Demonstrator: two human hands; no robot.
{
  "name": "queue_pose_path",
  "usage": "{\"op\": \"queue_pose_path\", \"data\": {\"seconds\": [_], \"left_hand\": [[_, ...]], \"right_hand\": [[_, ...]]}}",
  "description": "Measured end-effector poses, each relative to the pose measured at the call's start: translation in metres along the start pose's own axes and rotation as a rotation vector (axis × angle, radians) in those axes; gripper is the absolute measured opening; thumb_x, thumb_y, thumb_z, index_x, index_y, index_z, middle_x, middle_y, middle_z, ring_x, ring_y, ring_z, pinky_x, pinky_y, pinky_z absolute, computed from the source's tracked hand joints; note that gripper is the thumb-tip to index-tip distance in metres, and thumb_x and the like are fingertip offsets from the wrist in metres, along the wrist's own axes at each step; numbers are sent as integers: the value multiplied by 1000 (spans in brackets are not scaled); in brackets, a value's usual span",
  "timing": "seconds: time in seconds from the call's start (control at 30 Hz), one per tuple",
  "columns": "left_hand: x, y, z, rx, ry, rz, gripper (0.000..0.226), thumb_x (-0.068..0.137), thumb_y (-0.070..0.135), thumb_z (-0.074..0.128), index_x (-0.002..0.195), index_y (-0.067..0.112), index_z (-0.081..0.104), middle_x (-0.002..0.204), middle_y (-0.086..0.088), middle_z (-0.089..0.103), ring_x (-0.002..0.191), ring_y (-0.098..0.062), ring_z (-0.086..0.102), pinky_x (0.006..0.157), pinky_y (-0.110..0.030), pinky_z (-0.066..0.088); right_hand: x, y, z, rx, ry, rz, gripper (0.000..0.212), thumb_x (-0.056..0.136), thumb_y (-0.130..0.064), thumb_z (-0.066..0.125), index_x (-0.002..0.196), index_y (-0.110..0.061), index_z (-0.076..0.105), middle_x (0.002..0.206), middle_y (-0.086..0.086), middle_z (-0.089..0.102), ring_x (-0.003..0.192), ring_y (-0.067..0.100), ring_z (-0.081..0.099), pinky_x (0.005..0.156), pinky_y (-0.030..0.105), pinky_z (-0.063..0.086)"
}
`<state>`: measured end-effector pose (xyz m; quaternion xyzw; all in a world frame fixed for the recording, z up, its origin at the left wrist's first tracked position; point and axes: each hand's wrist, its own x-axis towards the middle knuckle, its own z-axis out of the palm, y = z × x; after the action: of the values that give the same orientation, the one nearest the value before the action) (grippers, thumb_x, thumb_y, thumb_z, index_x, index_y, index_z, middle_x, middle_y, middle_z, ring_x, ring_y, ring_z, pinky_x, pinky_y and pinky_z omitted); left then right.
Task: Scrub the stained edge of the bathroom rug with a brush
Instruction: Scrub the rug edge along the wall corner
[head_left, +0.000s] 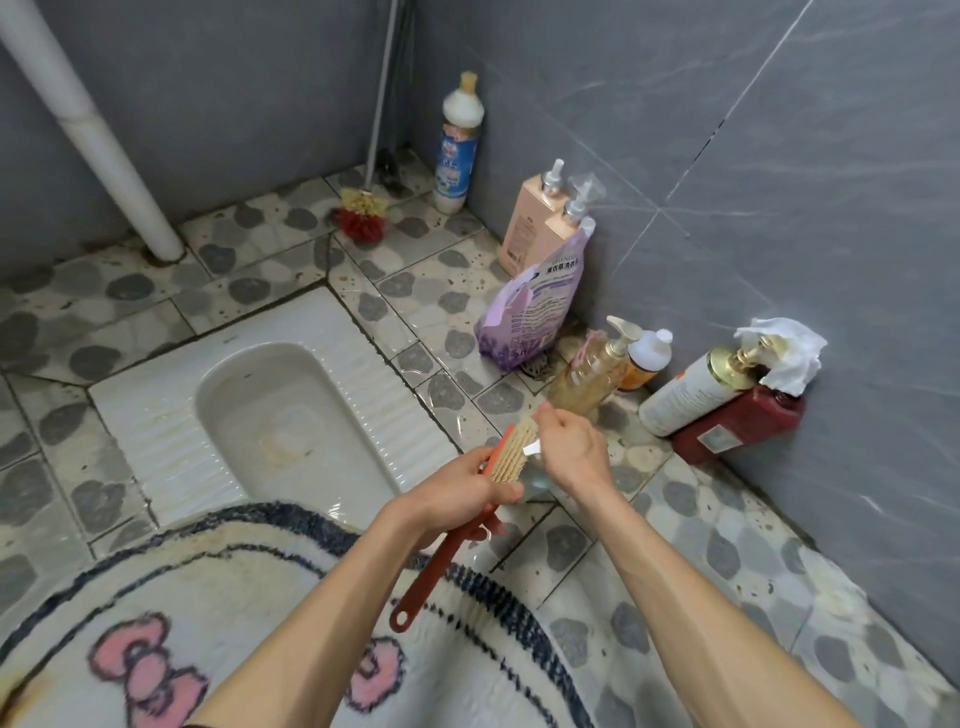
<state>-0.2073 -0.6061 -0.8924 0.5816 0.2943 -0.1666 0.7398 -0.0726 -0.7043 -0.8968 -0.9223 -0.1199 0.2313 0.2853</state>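
Our left hand (460, 493) grips the brush (511, 451); our right hand (571, 447) pinches a white nozzle (532, 448); a pump bottle (589, 379) holds amber liquid.

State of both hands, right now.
Left hand: holding the red brush by its neck.
Right hand: curled over the bristles, white piece beneath; grip cannot be told.
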Motion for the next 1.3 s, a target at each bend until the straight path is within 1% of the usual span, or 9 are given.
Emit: {"op": "queue_pose_path", "data": {"seconds": [0.2, 0.3, 0.53, 0.67, 0.77, 0.87, 1.0, 1.13, 1.3], "left_hand": [[0, 6, -9, 49, -17, -22, 57, 96, 15, 65, 148, 27, 42, 99, -6, 65, 70, -16, 63, 67, -33, 51], [6, -4, -10, 61, -25, -32, 60, 96, 16, 65, 150, 26, 40, 104, -5, 65, 70, -15, 65, 68, -33, 52], [8, -6, -12, 55, -52, -44, 53, 96, 18, 66, 145, 26, 46, 108, -11, 67, 78, -17, 64, 75, -37, 53], [1, 2, -11, 116, -41, -36, 57, 97, 18, 65, 148, 26, 42, 116, -13, 67, 80, -17, 64, 77, -35, 56], [-7, 1, -11, 143, -29, -38, 58, 97, 17, 64, 149, 24, 41, 109, -11, 66, 79, -17, 63, 72, -32, 53], [-12, 2, -14, 151, -11, -52, 58, 97, 15, 64, 149, 24, 42, 111, -14, 65, 80, -20, 61, 75, -35, 52], [-12, 2, -13, 166, -36, -71, 58, 96, 15, 65, 148, 28, 44, 103, -9, 66, 75, -18, 62, 67, -33, 51], [-11, 1, -12, 139, -29, -74, 56, 96, 14, 65, 146, 29, 46, 97, -7, 64, 72, -16, 63, 62, -29, 51], [-26, -9, -23, 116, 13, -73, 56, 94, 15, 67, 143, 34, 47, 100, -5, 66, 74, -16, 63, 64, -30, 50]], "right_hand": [[2, 2, 4, -9, -24, 8, 63, 101, -58, 36, 89, -4, 68, 87, 5, 68, 90, 27, 62, 84, 39, 51], [8, 5, 5, 30, -51, 68, 69, 97, -66, 37, 101, -6, 69, 81, -1, 63, 89, 26, 63, 88, 46, 53], [3, 9, 8, -73, 65, -16, 54, 101, -54, 40, 89, -13, 73, 83, 0, 62, 89, 26, 53, 76, 35, 36], [-4, 6, 6, -97, 56, -19, 54, 101, -56, 36, 89, -18, 73, 88, 1, 64, 94, 27, 58, 79, 36, 42], [-6, -1, -1, -6, -23, 82, 60, 98, -63, 38, 98, -16, 74, 100, 4, 66, 107, 30, 59, 96, 42, 47], [-5, -9, -8, -10, -74, 127, 50, 96, -62, 41, 72, -24, 64, 95, 4, 62, 99, 30, 59, 94, 45, 52], [-8, -6, -3, -130, 24, 67, 51, 99, -54, 38, 86, -19, 72, 90, 4, 64, 88, 28, 55, 78, 35, 44], [-8, -2, 4, -150, 69, 23, 44, 100, -52, 36, 99, -24, 70, 100, 5, 67, 91, 27, 53, 78, 35, 41], [-20, 5, 1, -106, 323, -117, 41, 98, -54, 47, 71, -23, 50, 94, -5, 54, 89, 19, 47, 73, 32, 33]]}}
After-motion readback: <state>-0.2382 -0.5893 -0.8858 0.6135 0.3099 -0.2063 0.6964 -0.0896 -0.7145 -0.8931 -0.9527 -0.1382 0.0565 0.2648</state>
